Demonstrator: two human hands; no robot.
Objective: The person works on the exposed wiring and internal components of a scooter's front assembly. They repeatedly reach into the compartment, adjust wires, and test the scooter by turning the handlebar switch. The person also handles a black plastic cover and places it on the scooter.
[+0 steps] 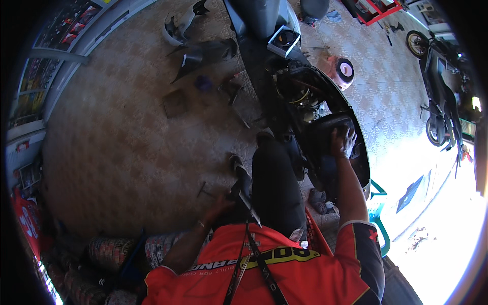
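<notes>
Smooth plastic scooter bodywork (321, 140), glossy patterned floor tiles (122, 152), red cloth shirt (325, 260), matt cloth trousers (277, 178)

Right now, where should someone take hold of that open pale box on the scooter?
Probably by opposite walls of the pale box, from above: its squared rim looks free, while a dark round item takes up the inside.

box (277, 50) on the scooter (264, 96), shelves (58, 54) far left, motorcycle (437, 84) far right
</notes>
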